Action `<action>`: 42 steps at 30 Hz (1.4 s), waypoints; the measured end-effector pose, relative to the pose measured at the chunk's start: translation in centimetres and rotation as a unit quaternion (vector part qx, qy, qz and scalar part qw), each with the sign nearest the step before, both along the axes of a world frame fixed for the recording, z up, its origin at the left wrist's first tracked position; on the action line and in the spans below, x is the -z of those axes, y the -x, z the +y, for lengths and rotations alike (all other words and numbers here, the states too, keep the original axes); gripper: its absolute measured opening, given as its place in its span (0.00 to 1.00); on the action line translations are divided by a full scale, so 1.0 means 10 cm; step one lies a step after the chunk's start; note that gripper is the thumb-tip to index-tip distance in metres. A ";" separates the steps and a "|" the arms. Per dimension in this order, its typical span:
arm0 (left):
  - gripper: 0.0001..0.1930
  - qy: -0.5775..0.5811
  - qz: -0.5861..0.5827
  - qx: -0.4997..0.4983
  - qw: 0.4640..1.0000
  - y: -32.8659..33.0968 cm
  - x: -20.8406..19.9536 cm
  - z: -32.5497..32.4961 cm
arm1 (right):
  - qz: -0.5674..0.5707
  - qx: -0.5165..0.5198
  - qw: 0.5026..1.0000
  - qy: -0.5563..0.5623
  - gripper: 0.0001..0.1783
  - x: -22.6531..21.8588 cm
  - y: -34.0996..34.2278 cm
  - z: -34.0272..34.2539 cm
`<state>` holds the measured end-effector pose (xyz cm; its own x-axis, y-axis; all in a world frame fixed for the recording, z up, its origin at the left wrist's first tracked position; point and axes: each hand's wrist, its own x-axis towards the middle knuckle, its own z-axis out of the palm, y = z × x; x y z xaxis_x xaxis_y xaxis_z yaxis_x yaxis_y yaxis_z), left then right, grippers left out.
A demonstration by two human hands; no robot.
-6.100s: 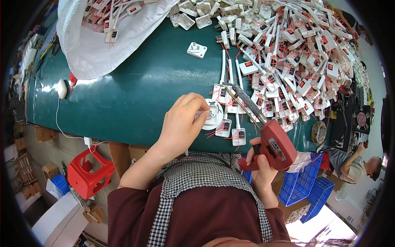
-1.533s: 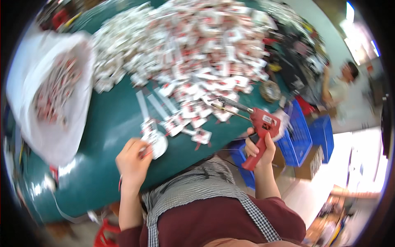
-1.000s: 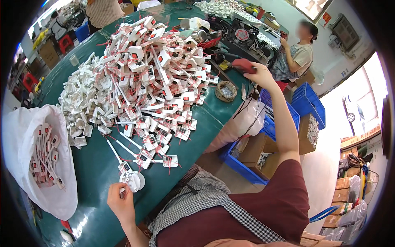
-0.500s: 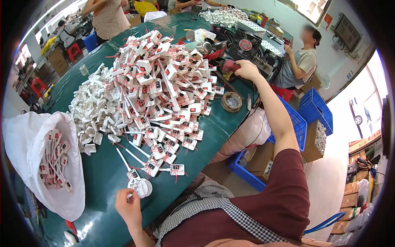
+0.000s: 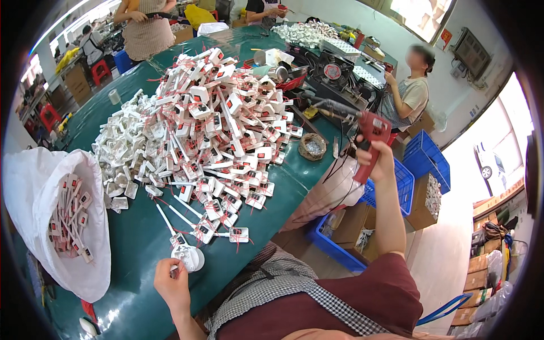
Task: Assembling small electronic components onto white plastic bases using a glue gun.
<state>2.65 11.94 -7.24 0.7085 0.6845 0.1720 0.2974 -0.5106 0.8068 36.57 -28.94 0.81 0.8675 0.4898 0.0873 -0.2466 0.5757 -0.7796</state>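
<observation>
Lifted off the far tabletop, the red gun (image 5: 371, 141) now rides in the right hand (image 5: 378, 161), fingers wrapped round its grip, right of centre, while the left hand (image 5: 173, 283) pinches a white disc (image 5: 190, 259) at lower centre, so work can resume.

Glossy red plastic glue gun (image 5: 369, 136), smooth green tabletop (image 5: 141, 243)

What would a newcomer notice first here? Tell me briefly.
A big heap of white switch parts with red wires covers the middle of the green table. At the right, the right hand lifts a red glue gun. At the left, a white bag holds more parts.
</observation>
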 end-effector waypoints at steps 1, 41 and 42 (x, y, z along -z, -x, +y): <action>0.05 0.001 -0.002 -0.002 1.000 0.00 0.01 0.00 | 0.021 -0.014 0.999 -0.023 0.27 0.06 0.11 0.03; 0.07 -0.101 -0.060 -0.038 0.992 -0.08 0.16 0.18 | -0.120 -0.191 0.945 0.238 0.29 0.71 1.96 1.89; 0.07 -0.114 -0.065 -0.032 0.991 -0.09 0.18 0.20 | -0.123 -0.216 0.946 0.207 0.28 0.74 1.94 1.88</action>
<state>3.59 13.96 -9.01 0.6269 0.6599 0.4141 0.2368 -0.6677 0.7058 17.22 -10.16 -6.63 0.5561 0.8310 -0.0156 -0.1709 0.0959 -0.9806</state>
